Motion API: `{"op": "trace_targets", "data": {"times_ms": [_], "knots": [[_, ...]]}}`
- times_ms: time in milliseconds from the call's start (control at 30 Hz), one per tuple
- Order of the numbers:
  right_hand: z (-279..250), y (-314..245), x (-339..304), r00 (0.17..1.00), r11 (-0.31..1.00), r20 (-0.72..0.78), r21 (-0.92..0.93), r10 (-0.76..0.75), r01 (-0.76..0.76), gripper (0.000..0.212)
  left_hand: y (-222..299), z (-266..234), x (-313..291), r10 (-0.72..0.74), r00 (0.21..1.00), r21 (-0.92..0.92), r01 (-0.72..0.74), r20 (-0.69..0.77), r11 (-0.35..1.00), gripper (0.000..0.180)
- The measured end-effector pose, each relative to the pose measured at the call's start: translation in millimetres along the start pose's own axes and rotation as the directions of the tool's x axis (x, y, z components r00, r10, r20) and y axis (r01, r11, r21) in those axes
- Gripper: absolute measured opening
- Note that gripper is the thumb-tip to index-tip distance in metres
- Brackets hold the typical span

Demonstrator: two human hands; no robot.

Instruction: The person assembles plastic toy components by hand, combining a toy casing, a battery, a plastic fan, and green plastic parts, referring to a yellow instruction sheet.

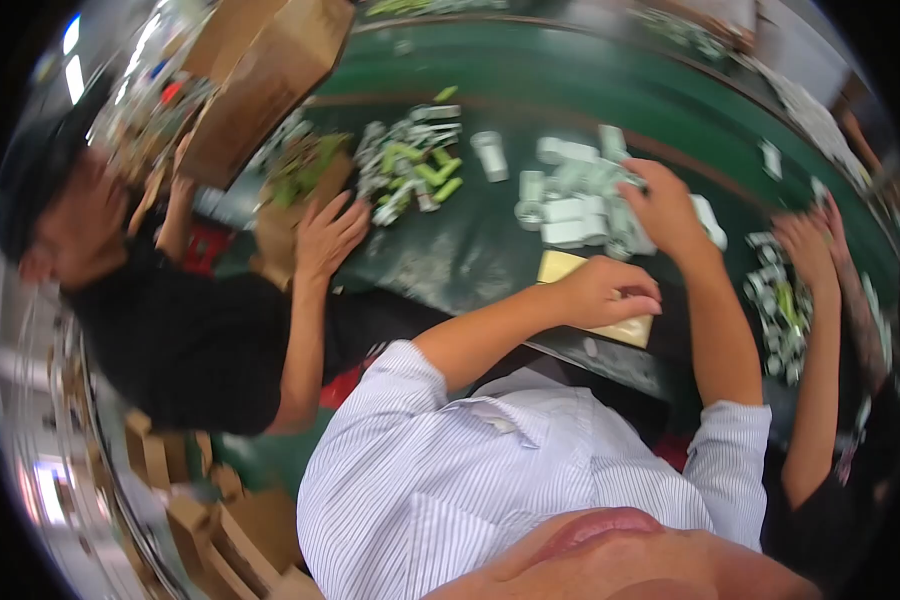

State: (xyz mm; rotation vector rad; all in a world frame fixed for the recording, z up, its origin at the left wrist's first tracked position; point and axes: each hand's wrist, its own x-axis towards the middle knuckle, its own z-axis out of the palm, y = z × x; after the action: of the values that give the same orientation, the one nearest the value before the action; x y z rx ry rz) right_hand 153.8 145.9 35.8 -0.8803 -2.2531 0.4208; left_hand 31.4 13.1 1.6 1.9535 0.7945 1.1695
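Green desk (425, 250) is carrying chunky white pieces (575, 215), coworker (185, 330) is holding cardboard box (270, 90). Left hand (610, 290) is curling over yellow sheet (630, 332), right hand (667, 208) is touching pieces; can't tell grip.

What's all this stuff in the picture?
Work surface: one, green, across the middle
White parts: many, white, heaped right of centre
Lone part: one, white, left of that heap
Mixed pile: many, whitish and lime, further left
Right-side pile: many, whitish and lime, right
Pad: one, yellow, near edge
Raised carton: one, brown, upper left
Lower cartons: several, brown, lower left
Co-worker: one, black clothes, left
Shirt: one, striped, bottom
Left hand: one, bare, above pad
Right hand: one, bare, at white heap
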Motion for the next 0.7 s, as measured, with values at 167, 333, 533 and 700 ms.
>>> {"op": "trace_targets", "data": {"times_ms": [167,333,533,700], "knots": [[-31,-24,-41,0.999,0.999,-0.030,0.038,0.012,-0.011,0.034,19,8,-14,-0.108,0.991,-0.066,0.113,0.073,0.991,0.017],[-72,-43,-79,0.958,0.916,0.023,0.288,0.285,-0.279,0.035,41,6,-27,-0.084,0.996,-0.196,0.090,0.038,0.977,0.017],[-67,-48,-140,0.908,0.714,0.200,0.565,0.368,-0.414,0.033,48,-1,-43,-0.042,0.999,-0.224,0.036,-0.024,0.974,0.018],[-62,-38,-160,0.900,0.657,0.135,0.640,0.414,-0.398,0.032,54,5,-34,-0.024,0.998,-0.236,0.037,0.059,0.971,0.018]]}}
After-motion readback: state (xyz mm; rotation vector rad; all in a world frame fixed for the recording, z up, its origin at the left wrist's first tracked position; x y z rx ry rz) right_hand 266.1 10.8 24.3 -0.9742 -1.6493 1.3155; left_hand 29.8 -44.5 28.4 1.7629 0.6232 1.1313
